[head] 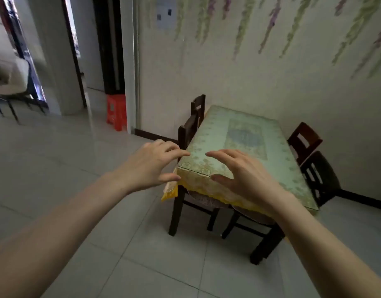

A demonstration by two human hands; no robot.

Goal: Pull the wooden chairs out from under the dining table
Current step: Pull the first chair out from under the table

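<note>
The dining table stands against the wall, with a green glass top over a yellow lace cloth. Dark wooden chairs are tucked under it. On its left side I see a near chair back and a farther chair back. On its right side are a reddish chair back and a dark chair back. Cushioned seats show under the cloth at the near end. My left hand and my right hand hover with fingers spread in front of the table's near corner, holding nothing.
A red plastic stool stands by the doorway at the left. Grey tiled floor spreads to the left and in front of the table. The wall with a flower pattern runs behind the table. Furniture legs show through the far left doorway.
</note>
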